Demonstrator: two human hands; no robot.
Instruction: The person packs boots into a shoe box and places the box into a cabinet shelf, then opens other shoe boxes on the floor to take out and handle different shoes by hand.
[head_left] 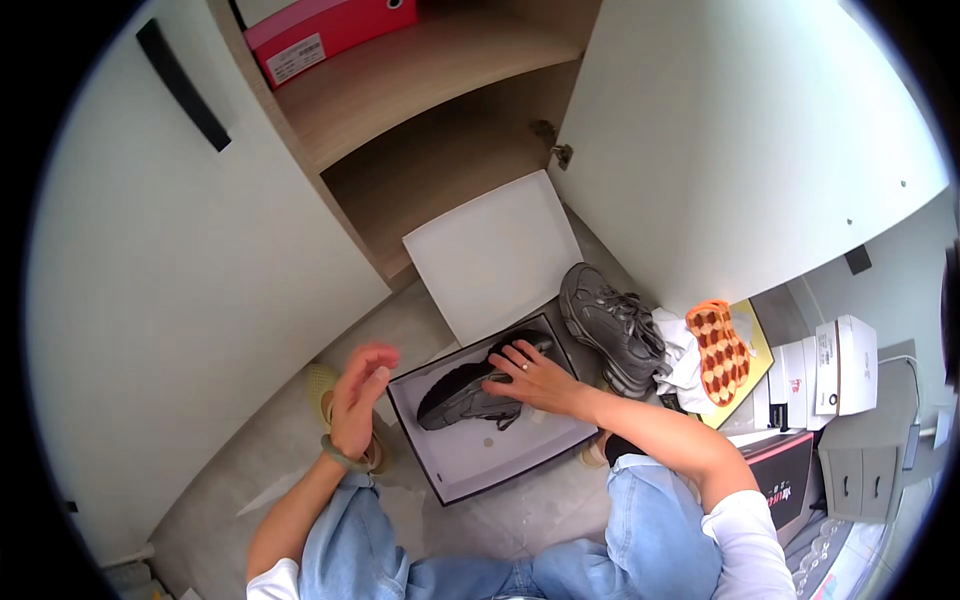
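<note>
A dark grey sneaker (pixel 462 405) lies on its side in an open shoebox (pixel 455 488) on the floor between my legs, its black sole toward the cupboard. My right hand (pixel 535 382), wearing a ring, is closed over the sneaker's upper at its right part, which hides some of it. Raised by the box's left edge, my left hand (pixel 362 392) is open and empty, its fingers slightly blurred. The matching sneaker (pixel 612 325) stands outside the box to the right. Behind the box, the white lid (pixel 495 255) leans at the cupboard opening.
An open cupboard door (pixel 740 150) stands at right, a closed one (pixel 190 300) at left. A pink shoebox (pixel 335 40) sits on the upper shelf (pixel 430 90). An orange-and-brown checked item (pixel 718 352), white boxes (pixel 845 365) and a grey drawer unit (pixel 862 465) are at right.
</note>
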